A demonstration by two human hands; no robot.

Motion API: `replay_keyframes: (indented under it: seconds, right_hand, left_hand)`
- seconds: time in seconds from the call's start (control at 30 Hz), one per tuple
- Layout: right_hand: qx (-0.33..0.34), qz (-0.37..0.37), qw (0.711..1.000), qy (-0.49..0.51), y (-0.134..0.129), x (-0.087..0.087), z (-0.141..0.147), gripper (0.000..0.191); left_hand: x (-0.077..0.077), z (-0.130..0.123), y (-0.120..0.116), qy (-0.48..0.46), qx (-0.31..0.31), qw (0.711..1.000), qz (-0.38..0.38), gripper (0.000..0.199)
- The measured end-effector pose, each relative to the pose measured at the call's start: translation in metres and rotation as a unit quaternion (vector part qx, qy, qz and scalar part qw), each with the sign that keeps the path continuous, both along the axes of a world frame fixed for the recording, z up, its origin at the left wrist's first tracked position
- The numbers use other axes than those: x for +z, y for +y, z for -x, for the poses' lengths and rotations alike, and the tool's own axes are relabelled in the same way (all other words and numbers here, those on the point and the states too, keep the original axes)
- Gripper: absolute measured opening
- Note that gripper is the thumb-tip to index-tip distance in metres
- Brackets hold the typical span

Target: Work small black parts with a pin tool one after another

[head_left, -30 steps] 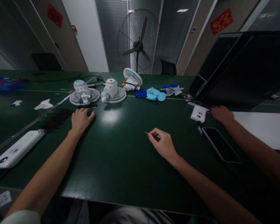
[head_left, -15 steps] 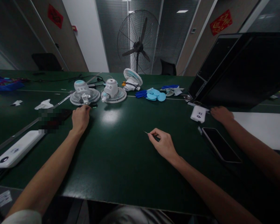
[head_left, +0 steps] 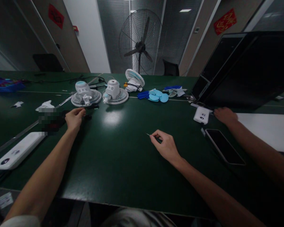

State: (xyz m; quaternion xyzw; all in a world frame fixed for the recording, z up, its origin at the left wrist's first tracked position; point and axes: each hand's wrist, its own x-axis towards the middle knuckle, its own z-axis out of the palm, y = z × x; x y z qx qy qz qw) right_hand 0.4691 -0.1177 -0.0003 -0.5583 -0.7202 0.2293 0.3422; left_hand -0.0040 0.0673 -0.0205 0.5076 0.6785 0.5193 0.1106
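My right hand [head_left: 165, 143] hovers over the middle of the green table, thumb and forefinger pinching a thin, pale, needle-like piece [head_left: 147, 134] that points left. At the left, my left hand [head_left: 73, 119] has its fingertips pressed together; whatever may be between them is too small to make out. Close beside those fingertips is a small dark object [head_left: 88, 117] on the table. Just beyond lies a white fan head [head_left: 86, 96], face down, with a second fan head [head_left: 113, 93] to its right.
A third small fan [head_left: 134, 81] stands farther back, near light-blue discs [head_left: 158, 96] and dark-blue gloves [head_left: 143, 95]. At the right are a phone [head_left: 224, 147], a white power bank [head_left: 201, 115], a monitor [head_left: 251, 69] and another person's hand [head_left: 225, 115]. A long white device [head_left: 19, 151] lies left.
My left hand has drawn back to the left, away from the first fan head, and the small dark object now shows beside it. My right hand stays in place with the thin piece.
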Motion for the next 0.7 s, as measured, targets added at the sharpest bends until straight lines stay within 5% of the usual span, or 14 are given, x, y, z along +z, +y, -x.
replay_keyframes:
  seconds: [0.33, 0.7]
  right_hand:
    - [0.001, 0.009, 1.0, -0.005, 0.0, 0.0, -0.001, 0.017]
    - [0.007, 0.011, 1.0, -0.003, 0.002, -0.002, -0.001, 0.02]
  left_hand:
    - [0.009, -0.003, -0.014, -0.002, -0.013, 1.0, 0.021, 0.042]
    - [0.022, 0.0, -0.028, 0.135, 0.009, 0.99, 0.044, 0.038]
